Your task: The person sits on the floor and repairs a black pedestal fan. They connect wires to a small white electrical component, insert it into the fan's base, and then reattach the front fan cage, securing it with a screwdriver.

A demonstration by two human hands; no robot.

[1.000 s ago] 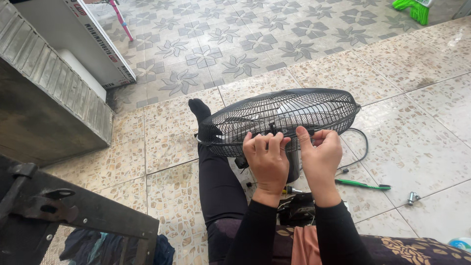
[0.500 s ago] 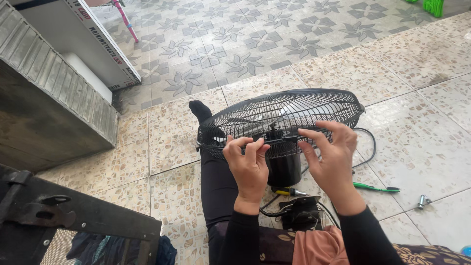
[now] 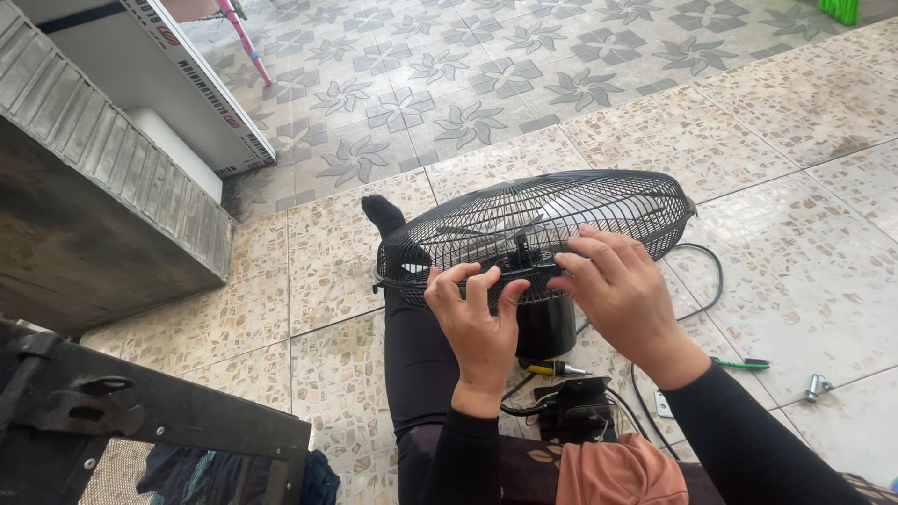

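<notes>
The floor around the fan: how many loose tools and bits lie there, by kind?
Green-handled screwdriver: 1
Yellow-and-black-handled screwdriver: 1
Small silver metal fitting: 1
Black round wire fan guard, touched by left hand and right hand: 1
Total: 4
</notes>
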